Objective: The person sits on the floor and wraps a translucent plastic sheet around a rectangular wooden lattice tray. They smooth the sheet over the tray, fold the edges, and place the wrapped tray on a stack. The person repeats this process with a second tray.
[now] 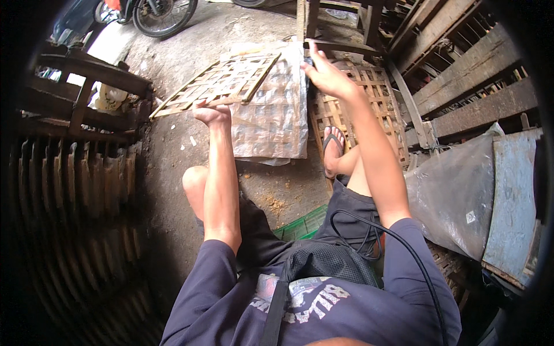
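Observation:
My left hand (212, 115) is closed round the near edge of a woven bamboo lattice panel (210, 83), which it holds up at a tilt. Beneath and beside this panel lies a translucent plastic sheet (274, 135), and a crossed lattice pattern shows through it. To the right, my right hand (329, 76) is raised with its fingers stretched out and nothing in them. It is in front of the far end of another bamboo lattice panel (375, 95) lying on the ground. My sandalled foot (333, 151) rests by that panel's left part.
Stacked slatted pieces (75, 179) line the left side, below a dark wooden frame (95, 72). A wooden slat wall (473, 81), clear plastic (456, 190) and a blue board (511, 202) stand right. A green crate (303, 224) is under me; a motorbike wheel (164, 14) is far left.

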The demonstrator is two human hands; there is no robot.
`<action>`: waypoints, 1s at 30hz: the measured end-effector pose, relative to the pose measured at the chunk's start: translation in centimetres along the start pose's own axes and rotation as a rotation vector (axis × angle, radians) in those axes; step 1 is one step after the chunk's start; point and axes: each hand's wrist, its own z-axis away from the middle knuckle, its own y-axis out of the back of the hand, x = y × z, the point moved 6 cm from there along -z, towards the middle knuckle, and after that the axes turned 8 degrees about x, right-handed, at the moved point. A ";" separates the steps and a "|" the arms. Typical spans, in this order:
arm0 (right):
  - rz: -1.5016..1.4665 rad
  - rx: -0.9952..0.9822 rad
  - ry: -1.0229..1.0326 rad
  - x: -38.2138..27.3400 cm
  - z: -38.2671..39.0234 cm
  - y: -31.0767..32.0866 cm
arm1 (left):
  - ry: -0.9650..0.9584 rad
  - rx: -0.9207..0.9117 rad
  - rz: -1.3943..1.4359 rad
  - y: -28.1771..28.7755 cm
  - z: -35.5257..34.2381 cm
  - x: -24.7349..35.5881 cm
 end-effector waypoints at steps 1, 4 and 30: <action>0.011 0.008 0.007 0.6 0.2 0.3 | 0.020 0.039 0.043 -1.0 1.9 -1.9; -0.093 0.011 0.023 0.3 -0.4 -0.9 | 0.014 -0.054 0.091 0.0 -1.3 -2.7; 0.264 0.419 0.903 1.8 -3.9 -3.3 | 0.105 -0.092 0.010 -3.8 2.8 -7.2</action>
